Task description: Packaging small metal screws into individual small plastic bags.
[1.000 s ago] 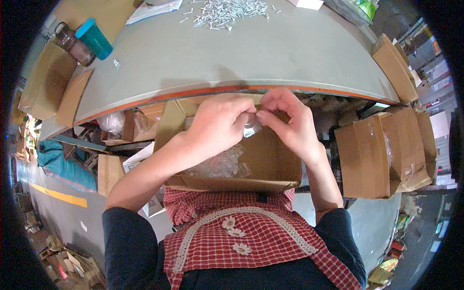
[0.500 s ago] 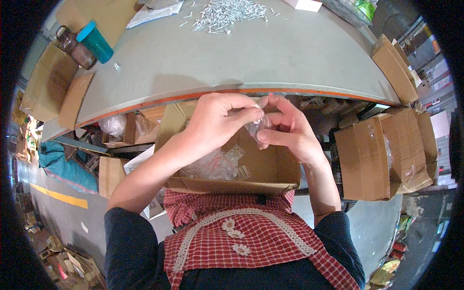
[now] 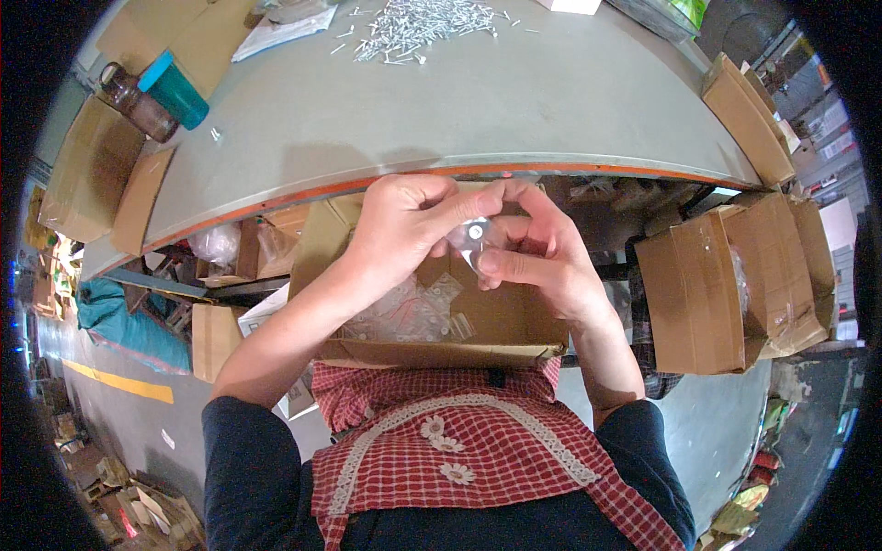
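Both hands meet over an open cardboard box [image 3: 542, 356] in front of my apron. Between them is a small clear plastic bag [image 3: 470, 241] with a small white round piece showing in it. My left hand [image 3: 395, 220] is closed, thumb and fingers pinching the bag's upper part. My right hand [image 3: 556, 262] grips its other side between thumb and curled fingers. Below, several clear plastic bags [image 3: 404, 312] with small parts lie inside the box. What else the held bag contains is hidden by my fingers.
A heap of silvery screws or nails [image 3: 427, 28] lies on the grey table [image 3: 386, 106], whose orange edge is just beyond my hands. Bottles, one with a teal lid [image 3: 175, 90], stand at left. Large cardboard boxes [image 3: 689, 298] are on the right, a teal sack [image 3: 129, 321] lower left.
My left hand has shifted slightly left and its thumb has moved up off the bag's front. The white round piece now shows more plainly between the hands.
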